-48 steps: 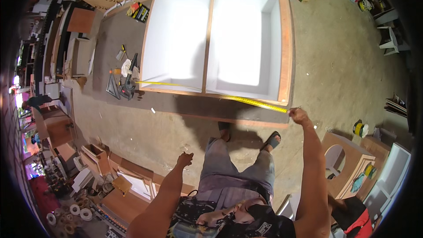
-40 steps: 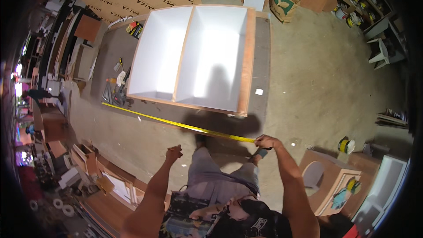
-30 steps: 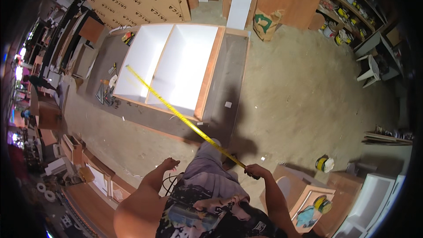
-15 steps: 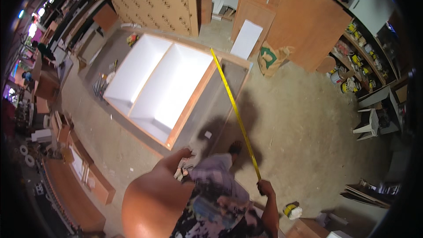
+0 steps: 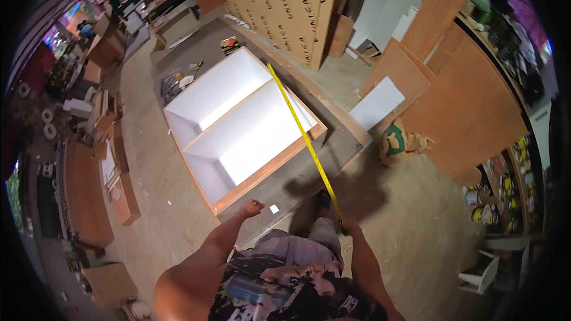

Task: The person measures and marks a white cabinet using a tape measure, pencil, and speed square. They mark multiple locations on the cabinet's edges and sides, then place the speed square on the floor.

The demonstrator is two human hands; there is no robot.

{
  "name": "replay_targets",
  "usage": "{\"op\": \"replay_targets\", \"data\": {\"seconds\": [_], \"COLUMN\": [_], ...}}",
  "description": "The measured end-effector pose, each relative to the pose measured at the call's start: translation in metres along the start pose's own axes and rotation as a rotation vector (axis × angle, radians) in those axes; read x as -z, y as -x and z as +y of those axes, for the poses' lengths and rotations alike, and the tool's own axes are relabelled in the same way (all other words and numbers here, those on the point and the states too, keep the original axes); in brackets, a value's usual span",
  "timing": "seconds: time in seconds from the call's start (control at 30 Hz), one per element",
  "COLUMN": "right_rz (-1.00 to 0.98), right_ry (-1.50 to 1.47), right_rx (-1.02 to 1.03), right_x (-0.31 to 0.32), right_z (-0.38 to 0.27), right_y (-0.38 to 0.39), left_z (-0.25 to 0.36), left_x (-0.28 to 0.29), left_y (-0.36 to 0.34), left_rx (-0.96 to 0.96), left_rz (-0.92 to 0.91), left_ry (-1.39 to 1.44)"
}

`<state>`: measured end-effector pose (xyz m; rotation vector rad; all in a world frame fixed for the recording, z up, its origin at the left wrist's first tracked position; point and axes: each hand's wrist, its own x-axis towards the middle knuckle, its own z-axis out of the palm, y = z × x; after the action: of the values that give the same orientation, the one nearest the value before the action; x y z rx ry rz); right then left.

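My right hand [image 5: 346, 224] is closed on the yellow tape measure [image 5: 306, 141], its case mostly hidden by my fingers. The extended blade slants up and away across the white-lined cabinet [image 5: 256, 154], which lies open side up with a middle divider, on a dark grey board with timber edging [image 5: 351, 137]. The blade's far end is by the cabinet's back edge. My left hand [image 5: 251, 207] has curled fingers and hangs near the cabinet's near right corner; whatever it holds is too small to make out. A small white square [image 5: 274, 208] lies on the board beside it.
Tools [image 5: 175, 86] sit on the board's left end. Large printed panels [image 5: 273, 6], plywood sheets [image 5: 455, 113] and a paper sack [image 5: 398, 142] stand behind and to the right. Paint cans [image 5: 485, 214] fill right-hand shelving, near a white chair [image 5: 482, 270]. Offcuts [image 5: 122, 196] line the left. Distant people [image 5: 107, 3] appear upper left.
The tape's blade has swung from along the cabinet's front to slanting across its right part. My view and body have turned rightward, moving nearer the cabinet's right end. My right hand still grips the tape.
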<state>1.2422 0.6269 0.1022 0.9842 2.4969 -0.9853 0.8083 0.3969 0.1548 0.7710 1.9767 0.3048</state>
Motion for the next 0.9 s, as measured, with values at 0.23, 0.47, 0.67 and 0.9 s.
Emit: {"op": "replay_targets", "data": {"seconds": [0.23, 0.47, 0.67, 0.9], "right_rz": [-0.027, -0.036, 0.034, -0.039], "right_ry": [-0.499, -0.344, -0.500, 0.047], "right_rx": [-0.352, -0.362, -0.470, -0.087], "right_x": [0.113, 0.195, 0.181, 0.153], "right_z": [-0.003, -0.007, 0.005, 0.040], "right_y": [-0.201, -0.339, -0.389, -0.398], "left_z": [-0.072, 0.005, 0.035, 0.028], "left_x": [0.005, -0.046, -0.052, 0.019], "left_y": [0.095, 0.101, 0.086, 0.022], "left_rx": [0.308, 0.637, 0.656, 0.605], "left_rz": [0.145, 0.217, 0.143, 0.169], "left_ry": [-0.074, 0.485, 0.570, 0.627]}}
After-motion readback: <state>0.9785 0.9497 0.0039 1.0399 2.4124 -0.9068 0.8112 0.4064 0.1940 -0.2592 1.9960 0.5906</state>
